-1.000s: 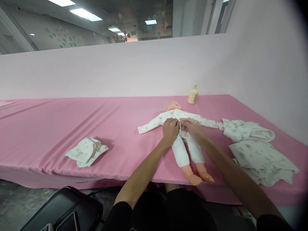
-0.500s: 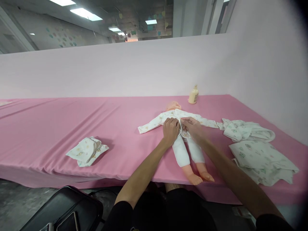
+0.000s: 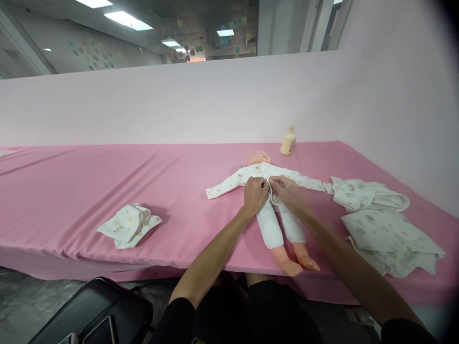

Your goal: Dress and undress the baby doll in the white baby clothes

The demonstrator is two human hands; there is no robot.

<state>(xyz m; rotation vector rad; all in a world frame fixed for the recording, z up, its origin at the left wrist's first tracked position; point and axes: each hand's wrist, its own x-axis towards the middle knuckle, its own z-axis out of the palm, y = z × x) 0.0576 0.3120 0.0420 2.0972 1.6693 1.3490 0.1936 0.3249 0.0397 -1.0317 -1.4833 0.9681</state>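
A baby doll [image 3: 287,263] lies on its back on the pink-covered table, head away from me and feet at the near edge. It wears a white patterned baby shirt [image 3: 229,184] with both sleeves spread wide, and white leggings [image 3: 269,227]. My left hand [image 3: 255,195] is closed on one front edge of the shirt at the doll's middle. Close beside it, my right hand [image 3: 287,192] pinches the other front edge, fingertips nearly meeting the left ones. Whatever small fastening lies between the fingertips is too small to make out.
A folded patterned cloth [image 3: 129,225] lies at left. Two piles of patterned baby clothes, a crumpled one [image 3: 371,193] and a folded one [image 3: 394,239], lie at right. A yellow pump bottle [image 3: 288,141] stands by the wall. A black chair [image 3: 96,310] holds a phone [image 3: 100,332].
My fingertips have drawn slightly closer together at the shirt's front, the left hand shifting a little to the right. The doll and other things stay put.
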